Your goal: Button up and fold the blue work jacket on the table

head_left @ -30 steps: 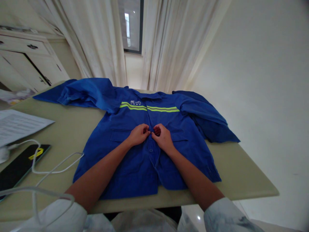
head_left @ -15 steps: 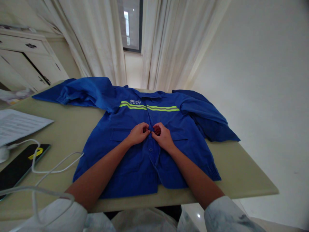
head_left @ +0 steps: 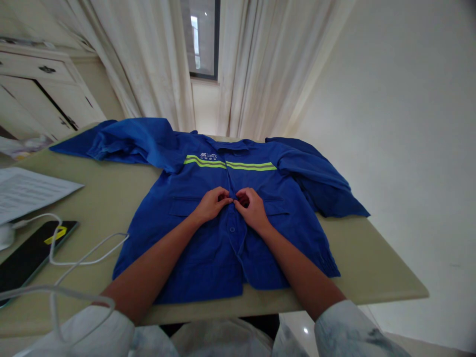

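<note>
While both hands pinch the jacket's front edges — left hand (head_left: 211, 204) and right hand (head_left: 253, 209) — each grip is narrow, holding cloth | blue work jacket (head_left: 208, 263) lies flat on the tabletop (head_left: 375, 263), sleeves up top | round button (head_left: 232, 229) just below the hands

A pale olive table (head_left: 375, 265) with a blue work jacket (head_left: 260, 263) spread across it

Off to the left side lie printed papers (head_left: 33, 191), a black handheld device (head_left: 26, 258) with a yellow mark, and a looping white cable (head_left: 92, 258) running across the tabletop.
</note>
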Available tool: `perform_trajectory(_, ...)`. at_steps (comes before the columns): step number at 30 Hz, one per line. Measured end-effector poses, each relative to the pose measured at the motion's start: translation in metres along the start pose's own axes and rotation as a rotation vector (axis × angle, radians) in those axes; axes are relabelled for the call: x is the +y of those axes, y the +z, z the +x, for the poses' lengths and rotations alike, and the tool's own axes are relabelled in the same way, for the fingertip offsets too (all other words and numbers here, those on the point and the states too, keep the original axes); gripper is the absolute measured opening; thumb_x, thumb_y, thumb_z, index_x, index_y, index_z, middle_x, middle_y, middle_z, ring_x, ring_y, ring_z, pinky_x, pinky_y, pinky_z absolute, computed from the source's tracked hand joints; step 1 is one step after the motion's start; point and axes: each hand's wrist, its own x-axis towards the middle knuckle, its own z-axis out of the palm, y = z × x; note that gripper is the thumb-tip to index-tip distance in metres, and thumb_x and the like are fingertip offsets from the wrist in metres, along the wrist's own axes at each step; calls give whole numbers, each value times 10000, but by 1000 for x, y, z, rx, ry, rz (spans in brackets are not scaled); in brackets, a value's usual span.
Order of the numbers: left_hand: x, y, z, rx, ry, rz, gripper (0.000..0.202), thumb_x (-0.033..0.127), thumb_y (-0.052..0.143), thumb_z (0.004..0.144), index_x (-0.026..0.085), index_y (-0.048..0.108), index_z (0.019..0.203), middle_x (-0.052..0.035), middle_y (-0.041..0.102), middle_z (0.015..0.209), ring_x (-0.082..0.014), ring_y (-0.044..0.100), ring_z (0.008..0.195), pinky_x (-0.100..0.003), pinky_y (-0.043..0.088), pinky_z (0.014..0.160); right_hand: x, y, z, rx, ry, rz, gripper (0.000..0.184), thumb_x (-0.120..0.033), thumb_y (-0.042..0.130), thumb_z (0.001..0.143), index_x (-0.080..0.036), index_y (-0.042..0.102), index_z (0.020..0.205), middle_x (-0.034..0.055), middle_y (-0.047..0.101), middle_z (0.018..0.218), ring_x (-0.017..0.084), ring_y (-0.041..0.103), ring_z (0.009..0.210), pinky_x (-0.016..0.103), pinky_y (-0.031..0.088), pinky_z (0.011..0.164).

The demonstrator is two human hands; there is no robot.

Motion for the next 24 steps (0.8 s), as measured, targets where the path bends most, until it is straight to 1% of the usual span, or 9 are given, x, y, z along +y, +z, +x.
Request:
perform_trajectory(3,-2,-1,1,-13,-2,-9,132,318,701,856,192,665,836,6,631,762,-167,577,727,-289,434,690,-3,-1,-1,-13,-155,-145,111,-207,640,907,-223,693,1003,73,654,1046,201,657,888,339,565,803)
perform_trajectory(6,-5,-1,2,-45,-14,-40,137,320,684,848,184,686,856,2,641,749,-164,574,708,-281,426,665,-5,-1,-1,-11,-226,-274,99,-188,639,933,-227,713,985,80,661,1033,232,649,974,367,550,871)
perform_trajectory(11,-6,-2,4,-59,-39,-96,266,428,661,856,169,713,886,-17,686,761,-166,585,691,-282,430,650,-7,0,-3,0,-263,-404,94,-162,647,934,-229,713,945,74,672,992,238,636,960,360,535,847)
perform_trajectory(16,0,-1,6,-31,-131,-232,252,418,670,793,175,711,845,-10,694,759,-170,591,719,-283,453,686,-9,-2,-1,-23,-386,-509,136,-125,621,955,-217,714,920,73,670,962,221,624,926,334,516,823)
perform_trajectory(21,3,2,7,1,-222,-288,226,414,674,758,189,654,765,29,601,686,-141,510,658,-262,393,627,-8,-8,4,-117,-576,-676,187,-155,577,1014,-212,713,898,75,674,952,209,604,886,333,490,813)
perform_trajectory(24,3,2,7,-21,-231,-307,268,454,679,770,195,615,748,41,546,662,-130,464,634,-258,355,603,-8,-10,5,-124,-621,-701,210,-154,558,1024,-210,713,894,73,680,938,207,605,871,335,491,811)
